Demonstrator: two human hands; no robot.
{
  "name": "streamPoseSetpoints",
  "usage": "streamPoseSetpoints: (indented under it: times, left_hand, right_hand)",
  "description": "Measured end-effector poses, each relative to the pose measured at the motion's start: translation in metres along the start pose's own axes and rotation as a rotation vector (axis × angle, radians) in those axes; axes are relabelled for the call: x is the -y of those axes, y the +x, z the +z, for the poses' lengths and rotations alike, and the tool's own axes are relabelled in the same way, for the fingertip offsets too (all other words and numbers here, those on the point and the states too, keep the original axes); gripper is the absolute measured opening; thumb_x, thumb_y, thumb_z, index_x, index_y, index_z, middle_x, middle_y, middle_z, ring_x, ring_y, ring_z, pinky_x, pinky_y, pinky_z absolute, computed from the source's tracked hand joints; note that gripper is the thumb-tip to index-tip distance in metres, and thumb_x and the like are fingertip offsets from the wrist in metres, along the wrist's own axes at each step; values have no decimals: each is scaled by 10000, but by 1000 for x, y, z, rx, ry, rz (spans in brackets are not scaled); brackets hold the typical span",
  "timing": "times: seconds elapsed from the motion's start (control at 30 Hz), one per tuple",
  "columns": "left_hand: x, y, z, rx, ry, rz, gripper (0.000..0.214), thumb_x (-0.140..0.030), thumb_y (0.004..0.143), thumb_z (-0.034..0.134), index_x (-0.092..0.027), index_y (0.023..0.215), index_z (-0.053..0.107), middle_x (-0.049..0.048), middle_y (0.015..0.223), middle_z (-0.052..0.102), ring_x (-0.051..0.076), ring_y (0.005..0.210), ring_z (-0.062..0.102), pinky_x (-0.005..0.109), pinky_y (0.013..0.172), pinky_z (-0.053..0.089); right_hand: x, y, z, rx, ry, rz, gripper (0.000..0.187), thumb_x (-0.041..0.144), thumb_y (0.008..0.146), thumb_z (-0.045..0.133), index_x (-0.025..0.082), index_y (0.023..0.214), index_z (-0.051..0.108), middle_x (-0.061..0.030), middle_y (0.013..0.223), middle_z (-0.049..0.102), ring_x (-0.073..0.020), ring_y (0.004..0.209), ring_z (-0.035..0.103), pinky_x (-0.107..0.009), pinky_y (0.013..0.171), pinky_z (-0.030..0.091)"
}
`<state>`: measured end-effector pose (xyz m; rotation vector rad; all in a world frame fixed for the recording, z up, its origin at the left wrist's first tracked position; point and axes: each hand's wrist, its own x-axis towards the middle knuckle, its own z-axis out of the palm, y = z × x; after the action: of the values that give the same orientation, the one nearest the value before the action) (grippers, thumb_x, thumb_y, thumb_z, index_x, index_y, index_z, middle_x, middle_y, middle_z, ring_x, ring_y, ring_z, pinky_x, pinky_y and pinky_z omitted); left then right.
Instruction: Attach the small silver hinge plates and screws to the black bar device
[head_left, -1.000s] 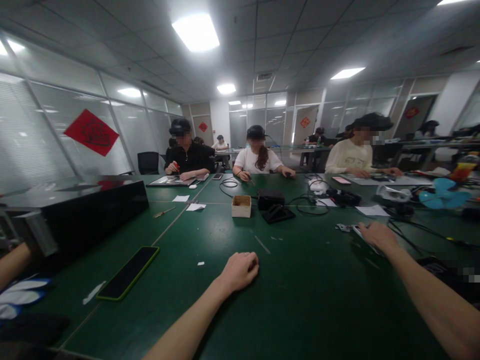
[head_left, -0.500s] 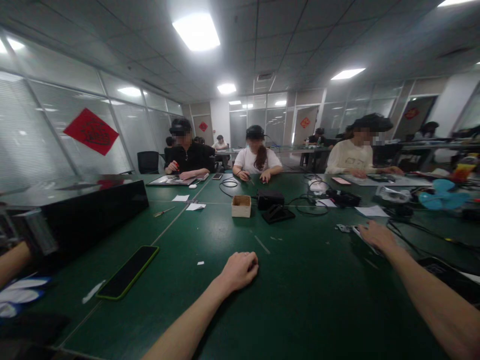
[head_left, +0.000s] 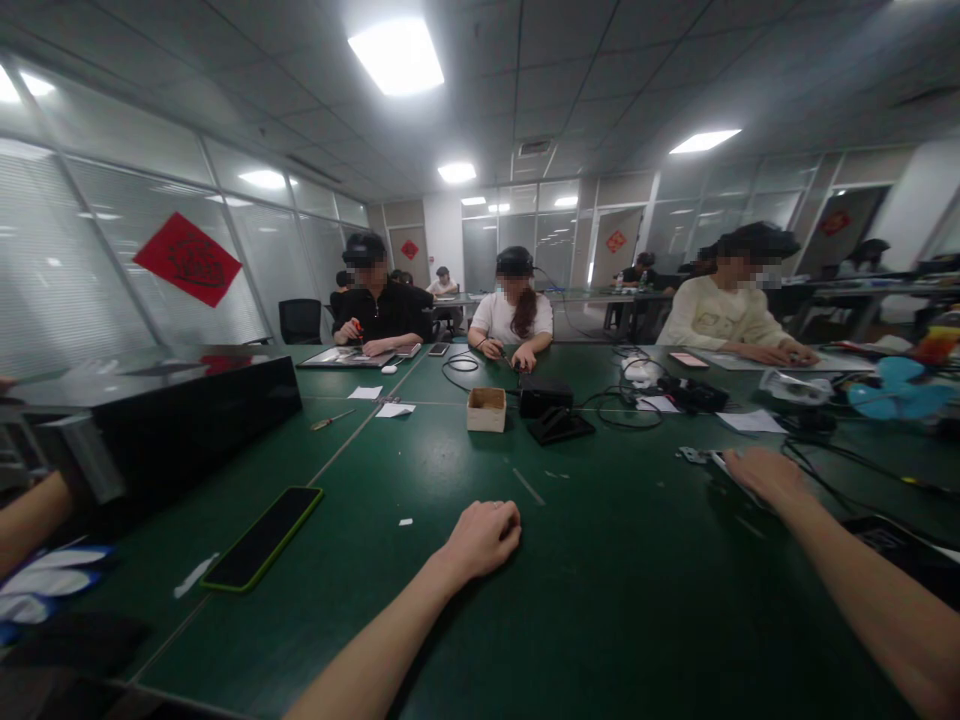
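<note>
My left hand (head_left: 484, 538) rests on the green table, its fingers curled into a loose fist; nothing sticks out from it. Over to the right, my right hand (head_left: 766, 476) lies over a slim, flat, phone-like thing (head_left: 739, 478) with a pale edge, its fingers bent at the near side. The hand covers most of that thing, so its kind is not clear. Just left of it lies a small grey metal-looking part (head_left: 694, 455). A small white scrap (head_left: 406, 522) lies left of my left hand.
A phone in a green case (head_left: 262, 540), a screwdriver (head_left: 332, 420) and a big black box (head_left: 199, 435) are at left. Ahead stand a small cardboard box (head_left: 486, 410) and a black stand (head_left: 561, 425). Cables (head_left: 832, 460) and a blue fan (head_left: 900, 388) lie right. Co-workers sit opposite.
The view has shifted slightly. My two hands keep their places and poses. The co-worker straight ahead has brought both hands closer together; the one at right has moved the hands a little.
</note>
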<state>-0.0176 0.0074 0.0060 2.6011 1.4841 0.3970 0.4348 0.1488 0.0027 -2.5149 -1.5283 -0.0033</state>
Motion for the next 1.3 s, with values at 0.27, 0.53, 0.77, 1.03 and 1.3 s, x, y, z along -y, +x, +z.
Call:
streamPoseSetpoints:
  times: [0.27, 0.53, 0.77, 1.03, 1.3]
  left_hand:
    - [-4, 0, -5, 11, 16, -1, 78, -235, 865, 460, -204, 886, 529, 4, 815, 616, 155, 745, 574, 254, 684, 400]
    - [-1, 1, 0, 1, 15, -10, 101, -244, 867, 457, -204, 912, 538, 11, 817, 623, 160, 760, 579, 257, 700, 399]
    - [1, 1, 2, 0, 1, -7, 87, -245, 866, 459, -206, 897, 531, 4, 796, 612, 151, 729, 567, 252, 682, 389]
    - [-1, 1, 1, 6, 12, -10, 95, -244, 869, 456, -203, 906, 533, 4, 794, 615, 151, 724, 568, 257, 685, 397]
    - [-1, 1, 0, 0, -4, -3, 76, -236, 865, 460, -206, 895, 524, 1, 795, 612, 156, 726, 569, 259, 679, 396]
  right_hand:
    - [2, -21, -11, 76, -71, -69, 483, 445, 850, 460, 37, 1029, 646, -294, 1058, 591, -365, 1036, 538, -396, 746, 396]
    - [1, -20, -13, -19, -67, -128, 396, 367, 877, 453, 48, 1054, 608, -246, 1036, 603, -291, 940, 577, -319, 672, 374]
    - [3, -21, -14, -62, -79, -114, 372, 372, 877, 463, 54, 961, 636, -219, 964, 624, -283, 894, 586, -308, 647, 371]
    - [2, -28, -13, -89, -67, -151, 365, 313, 868, 480, 27, 1080, 562, -251, 1063, 564, -298, 973, 541, -321, 719, 373]
    - [3, -30, -26, 13, 63, -97, 425, 432, 863, 441, 74, 950, 653, -226, 927, 632, -294, 849, 577, -320, 649, 367]
